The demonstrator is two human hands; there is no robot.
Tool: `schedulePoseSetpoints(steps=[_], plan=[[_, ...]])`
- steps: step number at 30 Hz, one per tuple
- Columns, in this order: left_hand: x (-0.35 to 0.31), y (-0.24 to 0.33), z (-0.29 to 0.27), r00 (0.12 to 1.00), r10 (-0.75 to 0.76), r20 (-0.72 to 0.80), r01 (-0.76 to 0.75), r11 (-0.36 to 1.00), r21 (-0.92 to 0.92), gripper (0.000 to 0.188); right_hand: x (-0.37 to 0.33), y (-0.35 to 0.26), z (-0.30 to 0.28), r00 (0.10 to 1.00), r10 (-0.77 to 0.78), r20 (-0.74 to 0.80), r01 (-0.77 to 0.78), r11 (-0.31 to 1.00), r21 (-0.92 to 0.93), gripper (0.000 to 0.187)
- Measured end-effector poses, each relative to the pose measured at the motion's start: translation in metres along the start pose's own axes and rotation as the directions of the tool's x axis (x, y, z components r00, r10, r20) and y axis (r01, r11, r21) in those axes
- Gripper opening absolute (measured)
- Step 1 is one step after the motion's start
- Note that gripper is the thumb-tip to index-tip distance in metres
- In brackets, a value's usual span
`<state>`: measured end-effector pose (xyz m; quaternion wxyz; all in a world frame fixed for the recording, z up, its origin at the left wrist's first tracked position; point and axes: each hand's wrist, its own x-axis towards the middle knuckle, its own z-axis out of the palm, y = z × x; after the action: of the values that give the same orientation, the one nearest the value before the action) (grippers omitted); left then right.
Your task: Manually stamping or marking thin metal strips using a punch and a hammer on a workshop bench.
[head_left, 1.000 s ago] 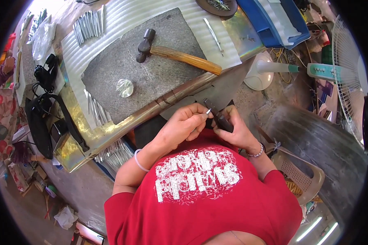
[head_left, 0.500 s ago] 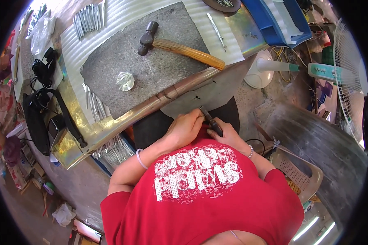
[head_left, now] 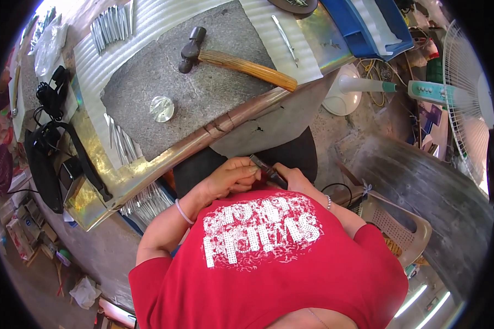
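Note:
Both hands are close together in front of my red shirt, below the table's front edge. My right hand [head_left: 293, 178] is closed around a dark-handled hand tool [head_left: 270, 172] with a metal head; its lower part and some of my fingers are hidden. The tool's head reaches toward my left hand [head_left: 233, 176], whose fingers are curled and pressed together at its tip. Anything in those fingers is too small or hidden to make out. On the table, a ball-peen hammer [head_left: 241, 64] with a wooden handle lies across a grey stone slab [head_left: 142, 79].
A clear round disc [head_left: 162, 108] sits on the slab. Thin silvery strips [head_left: 111, 27] lie on white foam at the back left, more [head_left: 121, 141] beside the slab. A blue bin [head_left: 368, 27] stands back right. At right are a fan [head_left: 466, 93] and a plastic chair [head_left: 398, 225].
My left hand has moved slightly left and nearer my body. The tool has shifted left and nearer too, with my right hand. The whole view has moved slightly.

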<state>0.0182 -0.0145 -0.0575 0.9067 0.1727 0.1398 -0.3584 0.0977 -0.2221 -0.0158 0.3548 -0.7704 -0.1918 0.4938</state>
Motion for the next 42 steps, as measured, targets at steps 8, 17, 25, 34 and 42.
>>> schedulePoseSetpoints(steps=[8, 17, 25, 34, 42], plan=[[0.011, -0.002, 0.01, 0.941, 0.314, -0.123, -0.206, 0.824, 0.528, 0.019, 0.003, 0.004, 0.002, 1.0, -0.001, -0.019, 0.002, 0.998, 0.067, 0.034], [0.002, -0.007, 0.005, 0.792, 0.592, 0.149, -0.022, -0.216, 0.976, 0.006, 0.005, 0.006, 0.008, 0.999, 0.024, -0.025, -0.023, 0.999, 0.034, 0.034], [-0.01, 0.003, -0.01, 0.98, 0.171, -0.105, -0.091, 0.844, 0.529, 0.022, 0.002, -0.004, 0.007, 1.0, 0.013, 0.018, -0.013, 1.0, 0.025, 0.039], [-0.005, -0.016, 0.01, 0.793, 0.609, -0.013, 0.075, -0.075, 0.994, 0.008, 0.007, 0.016, 0.014, 1.0, -0.007, -0.016, 0.008, 0.998, 0.06, 0.034], [-0.005, -0.019, -0.015, 0.79, 0.606, 0.091, -0.134, 0.025, 0.991, 0.015, 0.008, 0.006, 0.016, 0.999, 0.043, 0.009, -0.043, 0.999, 0.002, 0.034]])
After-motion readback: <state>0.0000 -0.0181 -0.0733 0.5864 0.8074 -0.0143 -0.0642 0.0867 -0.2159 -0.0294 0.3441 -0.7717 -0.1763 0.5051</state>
